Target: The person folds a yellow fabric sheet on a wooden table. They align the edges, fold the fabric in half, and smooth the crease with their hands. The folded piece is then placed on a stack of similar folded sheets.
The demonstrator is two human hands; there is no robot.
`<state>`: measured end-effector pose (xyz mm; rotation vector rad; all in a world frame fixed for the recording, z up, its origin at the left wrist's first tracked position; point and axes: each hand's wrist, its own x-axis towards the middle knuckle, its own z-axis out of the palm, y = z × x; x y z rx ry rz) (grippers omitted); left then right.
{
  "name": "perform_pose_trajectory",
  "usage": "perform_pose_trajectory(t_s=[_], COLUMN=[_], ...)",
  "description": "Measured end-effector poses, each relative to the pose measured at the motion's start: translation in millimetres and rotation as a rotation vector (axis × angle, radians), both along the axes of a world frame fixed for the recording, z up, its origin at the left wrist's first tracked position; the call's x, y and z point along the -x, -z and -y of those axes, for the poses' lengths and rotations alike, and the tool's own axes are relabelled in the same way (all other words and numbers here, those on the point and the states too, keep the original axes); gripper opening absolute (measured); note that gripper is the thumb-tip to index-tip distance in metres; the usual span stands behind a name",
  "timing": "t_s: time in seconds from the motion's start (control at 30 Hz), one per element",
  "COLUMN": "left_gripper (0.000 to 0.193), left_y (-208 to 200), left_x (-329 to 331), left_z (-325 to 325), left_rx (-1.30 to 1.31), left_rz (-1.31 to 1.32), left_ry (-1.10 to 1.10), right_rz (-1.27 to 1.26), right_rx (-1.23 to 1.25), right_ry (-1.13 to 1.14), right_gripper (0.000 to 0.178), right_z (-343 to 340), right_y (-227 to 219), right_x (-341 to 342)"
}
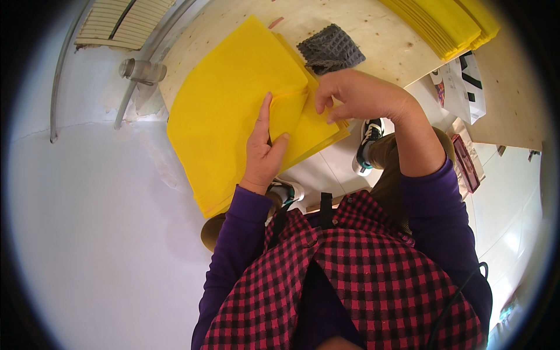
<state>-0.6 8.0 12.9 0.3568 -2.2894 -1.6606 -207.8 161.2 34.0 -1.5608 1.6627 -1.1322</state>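
A large stack of yellow fabric sheets (pixel 216 111) lies at the near edge of the wooden table, its lower part hanging past the edge. My left hand (pixel 262 151) rests flat on it, index finger stretched forward and thumb apart, beside a folded flap (pixel 289 111). Over the sheets' right edge hovers my right hand (pixel 364 96), its fingers bent, with a gap between thumb and forefinger. Nothing shows in that hand. A crumpled dark grey waffle-weave cloth (pixel 331 49) sits just beyond it.
More folded yellow sheets (pixel 437 26) are piled at the table's far right. The wooden tabletop (pixel 385 41) ends near my knees. A white printed bag (pixel 461 87) hangs or stands below its right side. On the left are a white wall (pixel 87 204) and metal pipes (pixel 61 76).
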Motion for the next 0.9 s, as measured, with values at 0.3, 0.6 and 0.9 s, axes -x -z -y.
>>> perform_pose_trajectory(t_s=[0.3,0.6,0.9], left_gripper=[0.074,0.077,0.086], left_y=[-3,-5,-5], left_x=[1,1,-1], left_z=[1,-5,-3], left_rx=[0.077,-0.036,0.085], left_rz=[-0.001,-0.052,-0.021], left_ry=[0.003,0.04,0.11], right_rz=[-0.018,-0.026,0.01], right_rx=[-0.314,-0.226,0.022], right_ry=[-0.05,-0.023,0.039], right_gripper=[0.013,0.011,0.01], right_z=[4,4,13], right_y=[4,0,-1], right_x=[-3,-5,-12])
